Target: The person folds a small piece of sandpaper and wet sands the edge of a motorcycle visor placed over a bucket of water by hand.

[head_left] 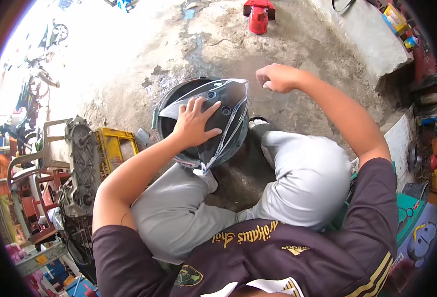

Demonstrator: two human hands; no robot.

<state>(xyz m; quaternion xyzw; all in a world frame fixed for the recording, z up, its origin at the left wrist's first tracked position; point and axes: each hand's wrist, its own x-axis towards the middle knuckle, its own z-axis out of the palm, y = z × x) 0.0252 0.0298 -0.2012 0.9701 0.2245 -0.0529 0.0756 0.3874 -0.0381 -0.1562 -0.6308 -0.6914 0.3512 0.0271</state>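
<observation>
A dark, glossy, pointed shell (212,113) with two round holes and clear shiny edges lies tilted over a round black basin (165,129). It looks like a motorcycle light or fairing part. My left hand (194,121) rests on its upper face with the fingers spread, pressing it against the basin. To the right of the shell's tip, my right hand (279,78) is raised in the air, apart from it. Its fingers are curled down, and whatever they may hold is hidden. The inside of the basin is mostly covered by the shell.
Ahead, a red jar-shaped object (259,17) stands on the wet concrete floor (218,52). On the left are a yellow crate (114,148) and a metal engine casing (81,163). A concrete ledge (362,37) runs along the right. My bent knees (310,171) flank the basin.
</observation>
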